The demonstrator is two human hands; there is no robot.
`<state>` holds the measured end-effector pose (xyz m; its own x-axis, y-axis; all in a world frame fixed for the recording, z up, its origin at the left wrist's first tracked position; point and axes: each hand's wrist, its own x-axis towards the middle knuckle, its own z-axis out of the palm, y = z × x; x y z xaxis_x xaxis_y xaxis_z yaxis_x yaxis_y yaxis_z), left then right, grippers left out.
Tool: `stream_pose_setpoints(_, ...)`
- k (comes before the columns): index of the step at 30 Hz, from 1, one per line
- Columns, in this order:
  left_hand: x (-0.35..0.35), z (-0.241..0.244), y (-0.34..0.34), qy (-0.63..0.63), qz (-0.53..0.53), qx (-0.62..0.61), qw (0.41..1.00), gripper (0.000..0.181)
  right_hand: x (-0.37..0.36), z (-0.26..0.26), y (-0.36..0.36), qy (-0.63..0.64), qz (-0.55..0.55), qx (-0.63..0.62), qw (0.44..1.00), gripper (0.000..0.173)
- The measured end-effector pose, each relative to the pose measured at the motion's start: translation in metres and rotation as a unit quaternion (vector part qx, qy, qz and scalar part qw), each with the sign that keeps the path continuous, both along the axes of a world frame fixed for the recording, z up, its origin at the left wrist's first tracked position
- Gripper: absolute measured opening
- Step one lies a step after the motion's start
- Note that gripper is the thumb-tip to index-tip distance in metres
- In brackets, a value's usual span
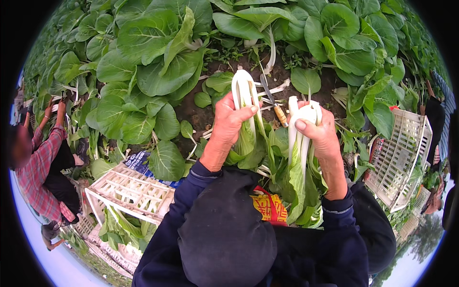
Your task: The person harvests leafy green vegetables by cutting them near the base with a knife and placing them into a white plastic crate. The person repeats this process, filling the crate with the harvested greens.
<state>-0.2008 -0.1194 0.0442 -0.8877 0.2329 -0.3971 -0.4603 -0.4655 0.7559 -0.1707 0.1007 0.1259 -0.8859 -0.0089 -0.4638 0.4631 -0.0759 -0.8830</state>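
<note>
My left hand (231,120) grips a head of bok choy (244,88), its white stem end up and its leaves hanging down. In my right hand (319,129) is a second bok choy (298,143), also stem end up, the thumb pressed across its pale base. Between the two hands a knife (275,102) with a curved blade and a wooden handle lies over soil and loose white stalks (281,87). Cut leafy greens (278,143) lie below the knife. Beyond my hands, a bok choy plant (271,50) shows a long white stalk.
Rows of bok choy (150,46) fill the field ahead. White plastic crates stand at left (131,192) and right (403,158), the left holding greens. A yellow and red printed bag (269,206) lies near my lap. A person in a plaid shirt (43,168) bends at far left; others are nearby.
</note>
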Motion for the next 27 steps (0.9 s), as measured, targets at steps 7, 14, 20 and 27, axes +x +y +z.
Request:
stream_pose_setpoints(7,0.003,-0.003,0.010,0.031,-0.013,-0.037,0.999,0.031,0.012,-0.052,-0.018,-0.133,-0.040,-0.183,0.973,0.036)
stream_pose_setpoints(14,0.005,-0.008,0.016,0.044,-0.018,-0.066,0.997,0.027,0.031,-0.066,-0.014,-0.174,-0.034,-0.227,0.958,0.055)
stream_pose_setpoints(20,0.000,-0.007,0.019,0.058,-0.033,-0.092,0.993,0.024,0.027,-0.055,-0.023,-0.113,-0.012,-0.180,0.977,0.060)
stream_pose_setpoints(27,0.001,-0.005,0.006,0.024,-0.164,-0.106,0.980,0.031,0.020,-0.041,0.027,-0.127,0.156,-0.114,0.973,0.061)
